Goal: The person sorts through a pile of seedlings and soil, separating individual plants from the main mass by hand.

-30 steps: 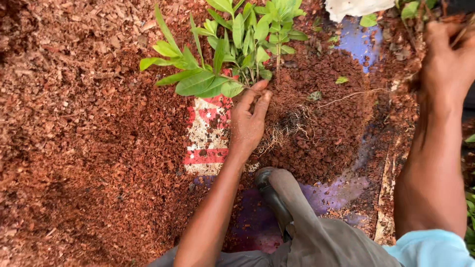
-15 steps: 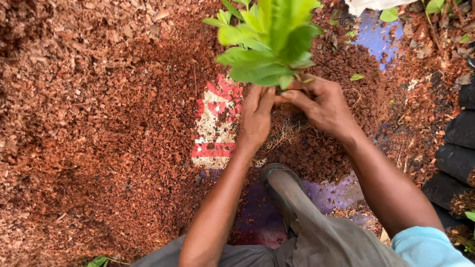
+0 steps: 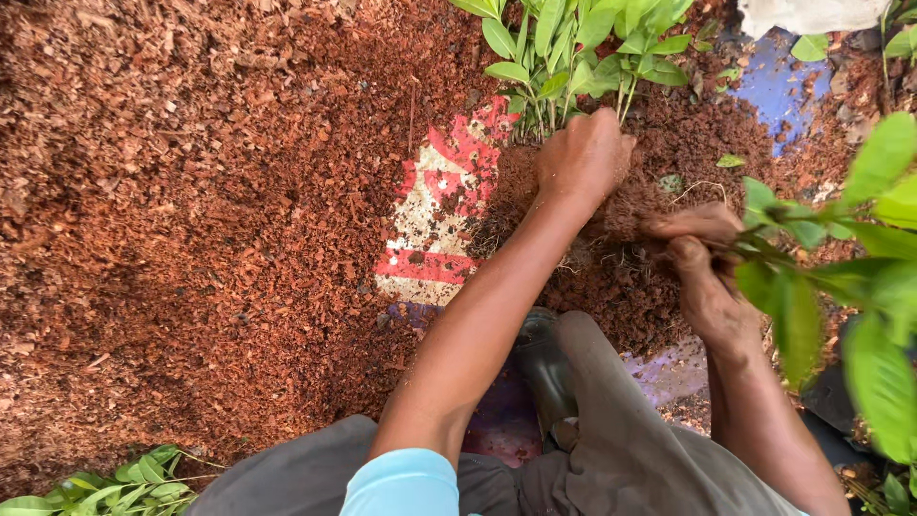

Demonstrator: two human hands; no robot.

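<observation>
A clump of green seedlings (image 3: 573, 57) is standing in reddish-brown coir (image 3: 191, 210), its base gripped by the left hand (image 3: 585, 158), fingers clenching. The right hand (image 3: 702, 258) is grasping another seedling's (image 3: 841, 277) stem just beside it, above a red-and-white sheet (image 3: 435, 220)

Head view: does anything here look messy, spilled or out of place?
Yes. Reddish-brown husk mulch is spread loose over a printed red-and-white sheet, burying most of it. The left hand presses a seedling clump; the right hand grips a bare-rooted seedling.

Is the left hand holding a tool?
No, the left hand is bare, closed on the clump of seedlings at their base.
</observation>
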